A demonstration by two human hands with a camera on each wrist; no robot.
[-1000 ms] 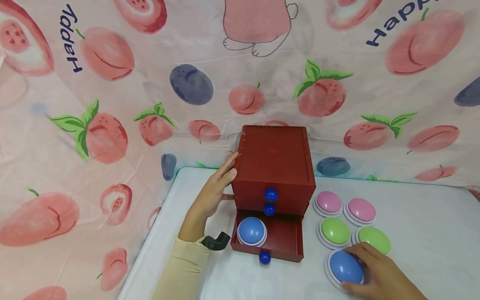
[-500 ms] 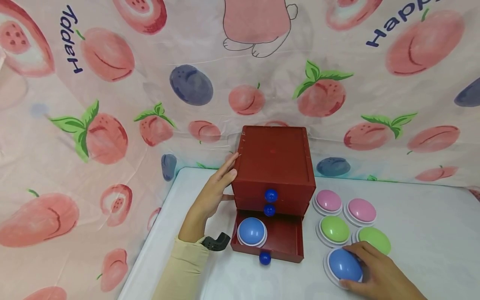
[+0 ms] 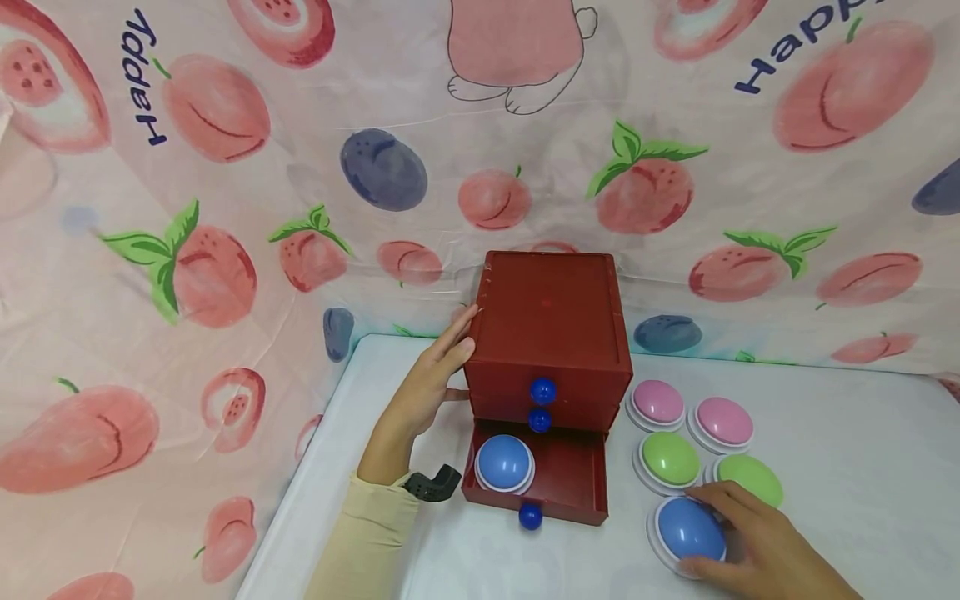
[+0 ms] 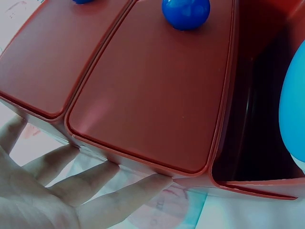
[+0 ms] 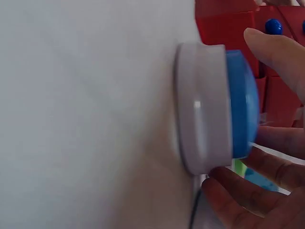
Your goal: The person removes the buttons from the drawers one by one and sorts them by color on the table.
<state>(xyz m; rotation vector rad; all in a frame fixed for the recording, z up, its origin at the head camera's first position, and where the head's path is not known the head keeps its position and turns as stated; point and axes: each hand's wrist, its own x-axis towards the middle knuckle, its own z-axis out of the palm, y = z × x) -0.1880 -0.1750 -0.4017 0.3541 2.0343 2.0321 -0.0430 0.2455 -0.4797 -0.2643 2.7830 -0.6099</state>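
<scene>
My left hand (image 3: 429, 377) rests with straight fingers along the left side of a dark red drawer chest (image 3: 551, 312); its fingertips meet the side edges in the left wrist view. The bottom drawer (image 3: 573, 483) stands pulled out and bears a blue domed push button (image 3: 503, 462) at its left. Another blue push button (image 3: 688, 530) with a white base sits on the table to the right. My right hand (image 3: 757, 546) is spread around it: lower fingers (image 5: 228, 188) at the base, thumb (image 5: 274, 50) apart from it in the right wrist view.
Behind the right blue button stand two green buttons (image 3: 670, 460) and two pink buttons (image 3: 657, 403). Round blue knobs (image 3: 542, 391) mark the drawers. A fruit-patterned cloth (image 3: 555, 167) covers the wall behind the white table (image 3: 855, 458).
The right blue button, a green one and a pink one have shifted slightly away from the person, with my right hand beside the blue one. My left hand stays on the chest.
</scene>
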